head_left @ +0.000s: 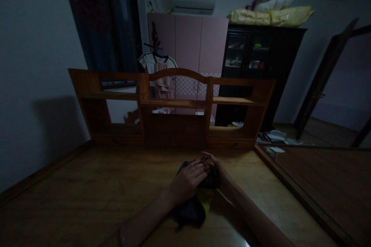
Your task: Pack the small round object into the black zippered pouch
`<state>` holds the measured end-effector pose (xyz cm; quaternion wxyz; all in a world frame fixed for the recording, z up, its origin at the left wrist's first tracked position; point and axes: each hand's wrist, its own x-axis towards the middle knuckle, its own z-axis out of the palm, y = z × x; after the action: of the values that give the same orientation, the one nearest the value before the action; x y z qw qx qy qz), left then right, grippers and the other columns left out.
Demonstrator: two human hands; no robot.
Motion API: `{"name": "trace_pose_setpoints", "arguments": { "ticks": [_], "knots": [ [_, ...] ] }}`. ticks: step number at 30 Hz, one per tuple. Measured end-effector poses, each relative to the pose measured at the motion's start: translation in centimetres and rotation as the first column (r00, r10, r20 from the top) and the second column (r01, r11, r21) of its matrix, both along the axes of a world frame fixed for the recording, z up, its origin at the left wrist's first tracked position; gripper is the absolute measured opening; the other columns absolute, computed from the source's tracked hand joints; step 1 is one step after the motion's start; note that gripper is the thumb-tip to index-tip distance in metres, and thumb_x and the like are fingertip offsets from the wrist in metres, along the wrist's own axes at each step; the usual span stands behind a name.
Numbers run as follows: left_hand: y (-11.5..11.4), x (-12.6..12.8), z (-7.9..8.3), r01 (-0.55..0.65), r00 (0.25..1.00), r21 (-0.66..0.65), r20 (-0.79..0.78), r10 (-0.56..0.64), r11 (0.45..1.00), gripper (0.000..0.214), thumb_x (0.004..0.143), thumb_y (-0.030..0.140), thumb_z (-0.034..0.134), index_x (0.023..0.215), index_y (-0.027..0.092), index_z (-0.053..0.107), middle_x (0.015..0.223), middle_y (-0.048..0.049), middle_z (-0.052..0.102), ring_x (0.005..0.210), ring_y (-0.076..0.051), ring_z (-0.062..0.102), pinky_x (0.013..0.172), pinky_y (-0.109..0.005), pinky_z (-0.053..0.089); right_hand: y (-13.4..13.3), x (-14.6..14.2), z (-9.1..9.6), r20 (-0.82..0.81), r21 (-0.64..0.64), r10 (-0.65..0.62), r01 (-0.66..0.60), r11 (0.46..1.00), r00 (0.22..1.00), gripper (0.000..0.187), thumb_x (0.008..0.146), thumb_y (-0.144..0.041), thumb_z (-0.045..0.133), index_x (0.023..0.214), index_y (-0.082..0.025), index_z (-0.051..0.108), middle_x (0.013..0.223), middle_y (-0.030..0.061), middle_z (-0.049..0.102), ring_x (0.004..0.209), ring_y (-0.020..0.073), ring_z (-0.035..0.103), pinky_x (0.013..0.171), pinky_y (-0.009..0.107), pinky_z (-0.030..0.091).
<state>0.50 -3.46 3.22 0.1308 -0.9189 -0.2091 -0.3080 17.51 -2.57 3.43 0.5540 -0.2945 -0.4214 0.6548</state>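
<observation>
A dark, soft-looking item with a yellow patch lies on the wooden tabletop in front of me. Its exact kind is hard to make out in the dim light. My left hand lies across its upper part, fingers together and bent over it. From the right side, my right hand holds the far end, with its fingers curved toward the left fingertips. Something small and brownish shows between the fingertips, too dim to name. My hands partly cover the item's top.
A wooden shelf unit with cubbies stands along the table's far edge. At the left is a white wall. A raised wooden rail borders the right side. Behind stand a pink wardrobe, a black cabinet and hanging clothes.
</observation>
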Motion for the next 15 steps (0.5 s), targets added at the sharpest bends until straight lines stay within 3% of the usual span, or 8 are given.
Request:
{"name": "trace_pose_setpoints", "arguments": {
  "ticks": [4, 10, 15],
  "knots": [
    [-0.29, 0.01, 0.13, 0.001, 1.000, -0.059, 0.014, -0.001, 0.998, 0.041, 0.082, 0.005, 0.043, 0.120, 0.014, 0.053, 0.116, -0.0093, 0.062, 0.115, -0.020, 0.053, 0.106, -0.043, 0.038, -0.06, 0.21, 0.07, -0.029, -0.060, 0.079, -0.081, 0.995, 0.996, 0.048, 0.081, -0.049, 0.058, 0.121, -0.024, 0.055, 0.092, 0.0047, 0.067, 0.082, 0.0183, 0.062, 0.074, 0.031, 0.047],
    [-0.74, 0.21, 0.39, -0.017, 0.999, -0.010, 0.038, 0.018, 1.000, 0.033, 0.084, 0.007, 0.045, 0.114, 0.015, 0.057, 0.110, -0.0092, 0.064, 0.108, -0.020, 0.057, 0.103, -0.043, 0.041, 0.37, 0.24, -0.37, 0.034, 0.057, 0.053, -0.054, 0.997, 0.998, 0.040, 0.081, -0.044, 0.061, 0.116, -0.026, 0.058, 0.089, 0.0018, 0.066, 0.082, 0.0174, 0.061, 0.076, 0.030, 0.045],
    [-0.38, 0.02, 0.00, 0.003, 0.998, 0.026, 0.056, -0.005, 1.000, 0.018, 0.090, 0.014, 0.046, 0.101, 0.016, 0.061, 0.095, -0.0046, 0.068, 0.094, -0.015, 0.063, 0.098, -0.037, 0.045, 0.49, 0.05, -0.71, 0.063, 0.063, 0.039, -0.043, 0.997, 0.997, 0.040, 0.080, -0.045, 0.061, 0.115, -0.026, 0.058, 0.089, 0.0017, 0.066, 0.077, 0.0174, 0.060, 0.072, 0.030, 0.044]
  ]
}}
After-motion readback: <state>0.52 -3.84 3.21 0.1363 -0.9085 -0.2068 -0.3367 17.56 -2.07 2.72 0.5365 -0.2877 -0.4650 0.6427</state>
